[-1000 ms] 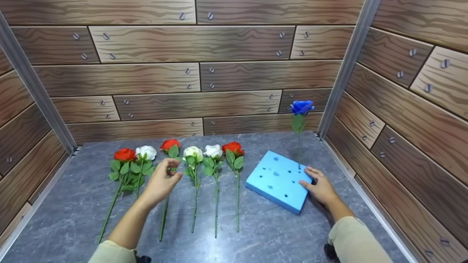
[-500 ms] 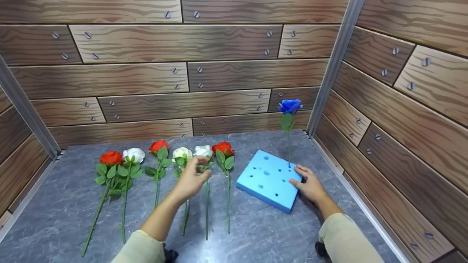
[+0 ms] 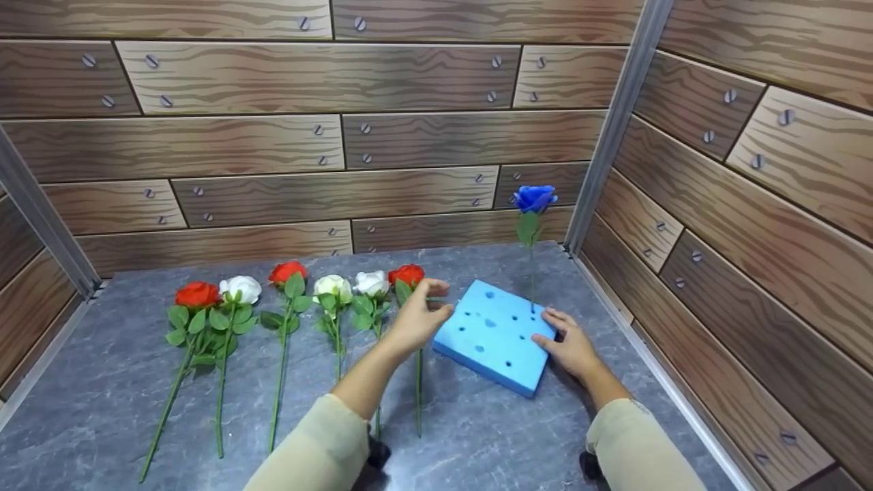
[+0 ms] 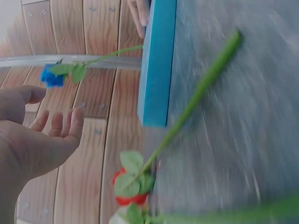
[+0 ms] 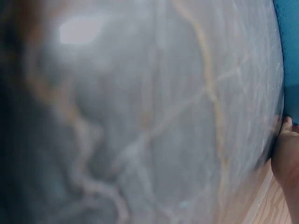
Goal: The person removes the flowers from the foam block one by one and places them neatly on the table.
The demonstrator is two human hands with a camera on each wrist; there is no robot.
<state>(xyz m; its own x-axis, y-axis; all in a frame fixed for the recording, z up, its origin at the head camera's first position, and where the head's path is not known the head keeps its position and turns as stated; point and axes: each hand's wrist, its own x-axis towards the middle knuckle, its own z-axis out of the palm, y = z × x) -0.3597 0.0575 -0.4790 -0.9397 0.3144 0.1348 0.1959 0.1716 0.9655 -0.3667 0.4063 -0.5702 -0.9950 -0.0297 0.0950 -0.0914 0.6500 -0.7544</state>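
Note:
My left hand (image 3: 417,320) hovers over the rightmost red rose (image 3: 407,274), holding nothing, its fingers loosely bent and thumb apart. In the left wrist view the same hand (image 4: 42,126) shows an empty palm. To its right lies a light-blue foam block (image 3: 481,331) with several holes in its top. A blue rose (image 3: 535,198) stands upright in the block near its right corner. On that right edge rests my right hand (image 3: 571,346), thumb and fingers touching the block. The right wrist view catches only a bit of that hand (image 5: 286,154) against the foam block (image 5: 290,56).
Left of the block, several roses lie in a row: a red rose (image 3: 198,294), a white rose (image 3: 240,290), another red rose (image 3: 288,273), a cream rose (image 3: 333,289) and another white rose (image 3: 372,283). Wood-patterned walls (image 3: 423,75) enclose the grey marbled table (image 3: 470,436).
My left hand has swept right, from above the middle red rose past the cream and white ones to the rightmost red rose. The right hand stays on the block; the view has shifted slightly right.

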